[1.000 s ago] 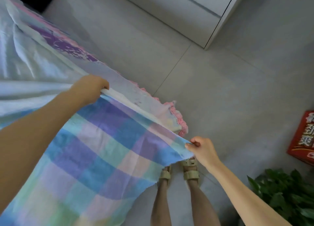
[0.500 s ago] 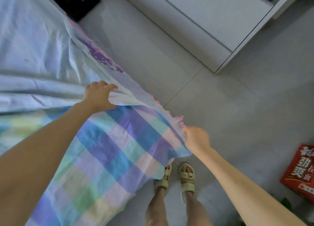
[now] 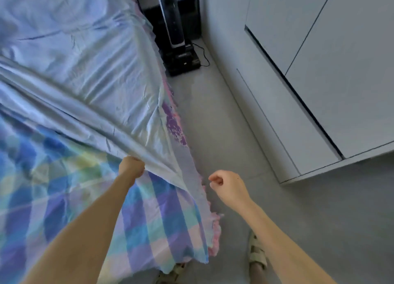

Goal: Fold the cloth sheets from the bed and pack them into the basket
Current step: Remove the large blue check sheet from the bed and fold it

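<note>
A pale blue sheet (image 3: 81, 74) covers the bed, and its near edge is pulled taut into long folds. My left hand (image 3: 131, 167) grips that edge in a fist. Under it lies a plaid sheet (image 3: 149, 215) in blue, purple and green checks, hanging over the bed's corner beside a pink frilled trim (image 3: 215, 234). My right hand (image 3: 227, 185) hovers over the floor just right of the bed's edge, fingers loosely curled and holding nothing. No basket is in view.
A black upright appliance (image 3: 177, 34) with a cord stands on the floor by the bed's far end. Grey cabinets (image 3: 319, 74) line the right side. Grey tiled floor (image 3: 223, 121) runs between them. My sandalled feet (image 3: 257, 254) stand at the bed's corner.
My right hand has let go of the plaid sheet's corner and moved off to the right. My left hand now grips the pale blue sheet's edge. The view has tilted up.
</note>
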`<state>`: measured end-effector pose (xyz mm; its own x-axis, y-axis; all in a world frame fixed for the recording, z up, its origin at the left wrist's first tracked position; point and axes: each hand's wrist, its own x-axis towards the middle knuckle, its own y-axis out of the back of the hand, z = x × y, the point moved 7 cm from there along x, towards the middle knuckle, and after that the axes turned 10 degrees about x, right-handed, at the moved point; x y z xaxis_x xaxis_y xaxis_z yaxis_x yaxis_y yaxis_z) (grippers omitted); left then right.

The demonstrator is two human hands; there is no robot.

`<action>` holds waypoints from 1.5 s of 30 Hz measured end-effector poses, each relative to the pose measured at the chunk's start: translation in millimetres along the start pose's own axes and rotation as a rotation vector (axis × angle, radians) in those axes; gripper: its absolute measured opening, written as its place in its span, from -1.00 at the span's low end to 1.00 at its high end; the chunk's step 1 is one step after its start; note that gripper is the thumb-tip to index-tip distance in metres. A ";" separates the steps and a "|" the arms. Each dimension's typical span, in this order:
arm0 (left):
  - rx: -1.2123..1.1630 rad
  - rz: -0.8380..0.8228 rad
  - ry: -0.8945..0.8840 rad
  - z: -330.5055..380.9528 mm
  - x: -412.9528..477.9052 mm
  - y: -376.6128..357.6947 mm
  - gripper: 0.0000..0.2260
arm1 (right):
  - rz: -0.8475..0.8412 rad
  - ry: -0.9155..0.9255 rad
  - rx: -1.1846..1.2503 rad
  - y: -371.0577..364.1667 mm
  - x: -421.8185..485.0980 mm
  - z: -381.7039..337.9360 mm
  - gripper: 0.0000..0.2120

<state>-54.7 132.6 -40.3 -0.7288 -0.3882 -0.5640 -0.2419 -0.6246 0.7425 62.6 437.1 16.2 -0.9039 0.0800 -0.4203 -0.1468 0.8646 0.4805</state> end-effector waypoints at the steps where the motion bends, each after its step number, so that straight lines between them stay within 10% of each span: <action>1: -0.089 -0.020 0.056 1.5 -11.2 -4.0 -0.81 | -0.022 0.023 -0.001 15.3 3.8 -3.8 -0.83; 14: -0.545 0.187 0.364 -5.7 -25.1 -23.1 -0.69 | -0.235 0.308 -0.094 92.5 102.5 -106.1 -0.87; 24: -0.648 0.352 0.680 -41.3 82.1 3.4 -0.90 | -0.593 0.315 -0.240 -16.8 249.7 -184.1 -0.88; 36: -0.711 0.337 0.863 -105.5 249.4 31.2 -0.41 | -0.829 0.290 -0.456 -152.1 464.0 -239.1 -0.87; 45: -0.663 0.338 0.960 -81.1 283.5 81.0 -0.76 | -1.035 0.326 -0.459 -269.3 539.9 -304.1 -0.89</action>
<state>-228.9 -83.0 -169.4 0.1472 -0.7670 -0.6245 0.4484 -0.5111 0.7333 -508.1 96.6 -106.0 -0.3189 -0.7430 -0.5884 -0.9417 0.1779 0.2857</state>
